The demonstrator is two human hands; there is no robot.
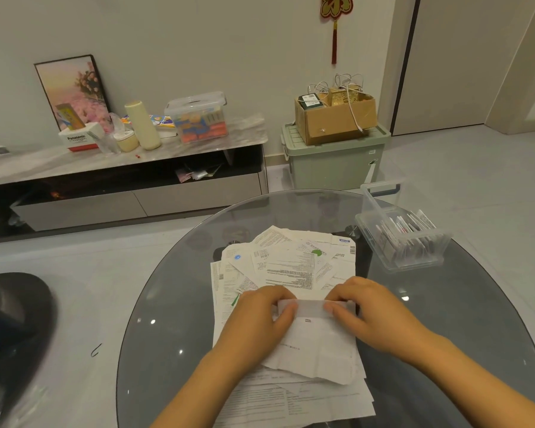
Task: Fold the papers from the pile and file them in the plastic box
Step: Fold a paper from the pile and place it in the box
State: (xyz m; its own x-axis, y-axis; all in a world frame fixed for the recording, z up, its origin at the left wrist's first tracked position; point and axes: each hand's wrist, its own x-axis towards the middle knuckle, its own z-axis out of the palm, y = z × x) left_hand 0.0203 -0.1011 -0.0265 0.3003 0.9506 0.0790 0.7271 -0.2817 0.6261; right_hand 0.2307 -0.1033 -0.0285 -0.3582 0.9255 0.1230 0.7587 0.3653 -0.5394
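Beyond the glass table [173, 304], a Panasonic box [80, 138]; both hands [314, 316] pinch a paper's [318, 344] folded edge.

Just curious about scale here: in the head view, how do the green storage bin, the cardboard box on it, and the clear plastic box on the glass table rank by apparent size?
1. Green storage bin
2. Clear plastic box and cardboard box: these look alike, and the plastic box sits nearer the camera, so I won't rank them.

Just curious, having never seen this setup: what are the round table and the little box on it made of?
The round table looks like smoky tinted glass, glossy: lamp glints sit on it and the floor shows through. The box looks like clear hard plastic: the filed papers inside show through its walls.
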